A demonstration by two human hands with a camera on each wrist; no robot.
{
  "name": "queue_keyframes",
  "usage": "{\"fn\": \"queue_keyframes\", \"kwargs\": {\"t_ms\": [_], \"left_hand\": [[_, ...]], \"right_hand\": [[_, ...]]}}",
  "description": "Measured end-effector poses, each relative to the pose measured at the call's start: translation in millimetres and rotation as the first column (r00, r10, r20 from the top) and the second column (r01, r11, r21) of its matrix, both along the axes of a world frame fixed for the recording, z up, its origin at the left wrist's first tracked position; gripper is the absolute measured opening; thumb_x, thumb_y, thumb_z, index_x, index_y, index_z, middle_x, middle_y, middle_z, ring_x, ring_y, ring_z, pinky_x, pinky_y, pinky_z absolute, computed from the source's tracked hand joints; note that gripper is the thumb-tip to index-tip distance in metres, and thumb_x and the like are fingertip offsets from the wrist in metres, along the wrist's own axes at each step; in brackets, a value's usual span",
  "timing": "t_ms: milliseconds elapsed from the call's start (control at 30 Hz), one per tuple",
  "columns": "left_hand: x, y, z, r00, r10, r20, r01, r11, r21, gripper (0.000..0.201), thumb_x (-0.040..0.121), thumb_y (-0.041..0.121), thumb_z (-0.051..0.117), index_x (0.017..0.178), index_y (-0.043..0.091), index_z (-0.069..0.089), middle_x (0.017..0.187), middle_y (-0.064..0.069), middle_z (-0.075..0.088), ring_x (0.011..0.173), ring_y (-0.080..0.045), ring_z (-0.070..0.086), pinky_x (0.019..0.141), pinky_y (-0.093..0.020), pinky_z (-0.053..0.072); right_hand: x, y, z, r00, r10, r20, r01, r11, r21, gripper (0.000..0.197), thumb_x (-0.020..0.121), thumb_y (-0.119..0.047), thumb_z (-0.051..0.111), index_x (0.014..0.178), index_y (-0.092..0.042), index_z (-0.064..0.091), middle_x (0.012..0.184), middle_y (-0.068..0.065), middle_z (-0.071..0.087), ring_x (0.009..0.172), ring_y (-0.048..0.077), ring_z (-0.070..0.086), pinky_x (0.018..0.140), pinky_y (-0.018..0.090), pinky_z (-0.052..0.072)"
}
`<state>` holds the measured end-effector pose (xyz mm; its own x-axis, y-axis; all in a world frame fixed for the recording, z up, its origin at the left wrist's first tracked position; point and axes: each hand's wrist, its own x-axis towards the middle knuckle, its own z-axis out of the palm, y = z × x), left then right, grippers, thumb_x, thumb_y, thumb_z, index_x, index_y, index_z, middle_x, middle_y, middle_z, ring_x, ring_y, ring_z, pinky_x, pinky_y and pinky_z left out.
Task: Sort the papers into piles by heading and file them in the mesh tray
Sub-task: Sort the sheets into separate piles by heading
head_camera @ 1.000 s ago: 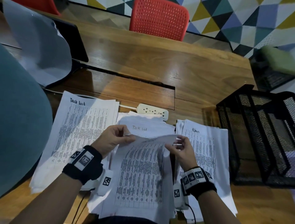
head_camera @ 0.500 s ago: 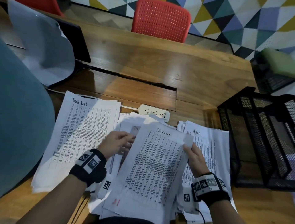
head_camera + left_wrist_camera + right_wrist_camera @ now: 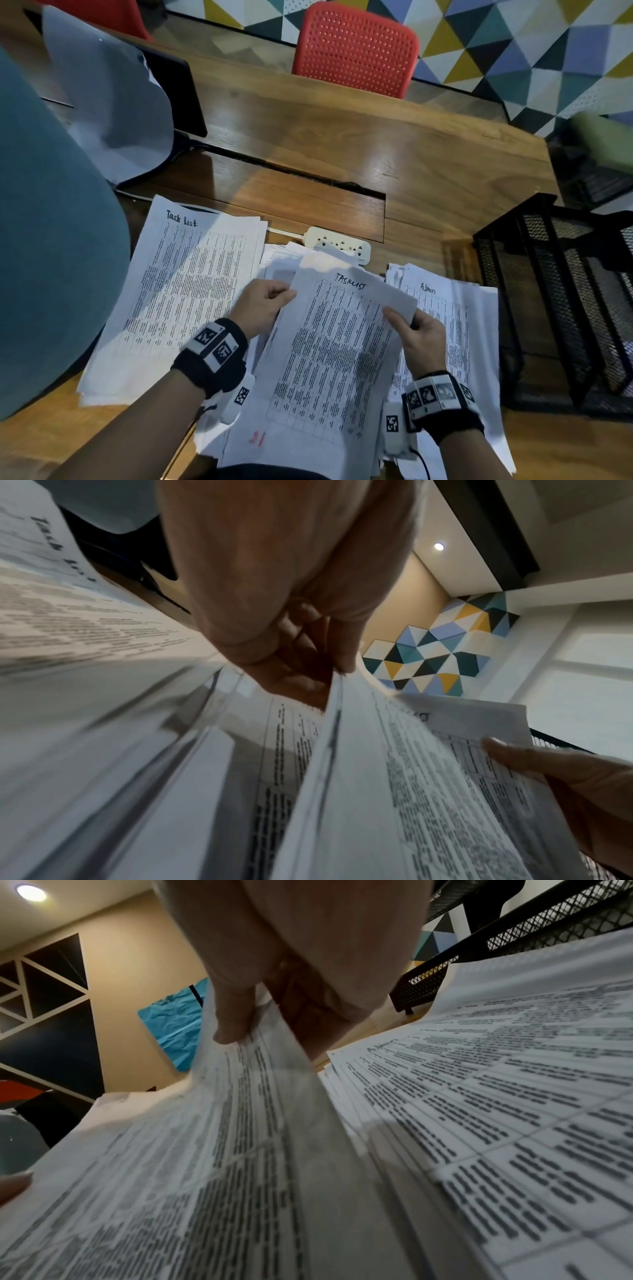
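Note:
A printed sheet headed "TASKLIST" (image 3: 329,346) is raised over the middle heap of papers (image 3: 284,263). My left hand (image 3: 263,305) pinches its upper left edge, and my right hand (image 3: 416,329) pinches its upper right corner. The left wrist view shows the left fingers (image 3: 308,653) closed on the sheet's edge (image 3: 359,750). In the right wrist view the right thumb (image 3: 232,1020) presses the sheet (image 3: 240,1123). A "Task List" pile (image 3: 178,291) lies to the left. An "Admin" pile (image 3: 455,325) lies to the right. The black mesh tray (image 3: 561,308) stands at the far right.
A white power strip (image 3: 337,244) lies just behind the middle heap. A monitor draped with a sheet (image 3: 113,102) stands at the back left, and a red chair (image 3: 356,51) is behind the wooden desk (image 3: 342,144). A teal rounded object (image 3: 51,240) fills the left edge.
The sheet, curled over between my hands a second ago, now faces up with its heading showing. My right hand slid down to its right corner.

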<state>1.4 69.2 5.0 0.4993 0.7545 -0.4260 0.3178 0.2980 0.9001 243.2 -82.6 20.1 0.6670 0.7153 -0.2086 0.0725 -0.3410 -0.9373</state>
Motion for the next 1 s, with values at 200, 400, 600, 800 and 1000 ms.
{"fn": "queue_keyframes", "kwargs": {"t_ms": [200, 400, 600, 800, 1000], "left_hand": [[-4.3, -1.3, 2.6, 0.993, 0.114, 0.010, -0.112, 0.986, -0.120, 0.015, 0.095, 0.019, 0.063, 0.095, 0.012, 0.076, 0.091, -0.011, 0.077, 0.074, -0.022, 0.071, 0.067, -0.031, 0.059], [-1.5, -6.5, 5.3, 0.998, 0.059, 0.004, -0.058, 0.987, -0.148, 0.023, 0.099, 0.022, 0.058, 0.098, 0.005, 0.073, 0.087, -0.007, 0.076, 0.057, -0.010, 0.067, 0.053, -0.022, 0.053], [10.0, -10.0, 16.6, 0.996, 0.038, 0.086, -0.035, 0.998, -0.046, 0.035, 0.100, 0.038, 0.049, 0.108, 0.013, 0.073, 0.096, 0.001, 0.078, 0.083, -0.008, 0.073, 0.076, -0.026, 0.055], [11.1, -6.2, 18.2, 0.991, 0.097, 0.087, -0.089, 0.992, -0.095, 0.028, 0.102, 0.032, 0.047, 0.087, 0.021, 0.069, 0.089, 0.009, 0.072, 0.085, -0.005, 0.068, 0.078, -0.013, 0.049], [8.6, -2.0, 2.9, 0.977, 0.196, -0.090, -0.211, 0.955, -0.210, 0.029, 0.102, 0.024, 0.047, 0.088, 0.009, 0.067, 0.088, -0.010, 0.067, 0.084, -0.025, 0.064, 0.082, -0.041, 0.054]], "right_hand": [[4.5, 1.6, 3.2, 0.982, 0.121, -0.144, -0.127, 0.991, -0.033, 0.061, 0.087, -0.052, 0.058, 0.114, 0.002, 0.062, 0.099, 0.030, 0.066, 0.086, 0.033, 0.065, 0.080, 0.047, 0.052], [-2.5, -3.5, 2.2, 0.969, -0.026, -0.244, -0.004, 0.992, -0.125, 0.023, 0.100, -0.024, 0.044, 0.114, -0.017, 0.062, 0.113, 0.012, 0.065, 0.109, 0.032, 0.059, 0.102, 0.058, 0.041], [-2.6, 1.0, 3.2, 0.935, -0.115, -0.337, 0.057, 0.983, -0.177, 0.024, 0.097, -0.021, 0.052, 0.113, -0.008, 0.063, 0.112, 0.017, 0.066, 0.112, 0.041, 0.058, 0.101, 0.061, 0.041], [-5.9, 1.1, 6.9, 0.934, -0.026, -0.355, 0.021, 1.000, -0.018, 0.065, 0.080, -0.054, 0.062, 0.138, -0.028, 0.049, 0.134, 0.006, 0.060, 0.124, 0.031, 0.055, 0.106, 0.055, 0.040], [-11.3, -3.8, 14.1, 0.946, -0.012, -0.325, 0.043, 0.995, 0.088, 0.053, 0.091, -0.040, 0.057, 0.138, -0.019, 0.050, 0.129, 0.005, 0.064, 0.117, 0.026, 0.061, 0.097, 0.048, 0.051]]}}
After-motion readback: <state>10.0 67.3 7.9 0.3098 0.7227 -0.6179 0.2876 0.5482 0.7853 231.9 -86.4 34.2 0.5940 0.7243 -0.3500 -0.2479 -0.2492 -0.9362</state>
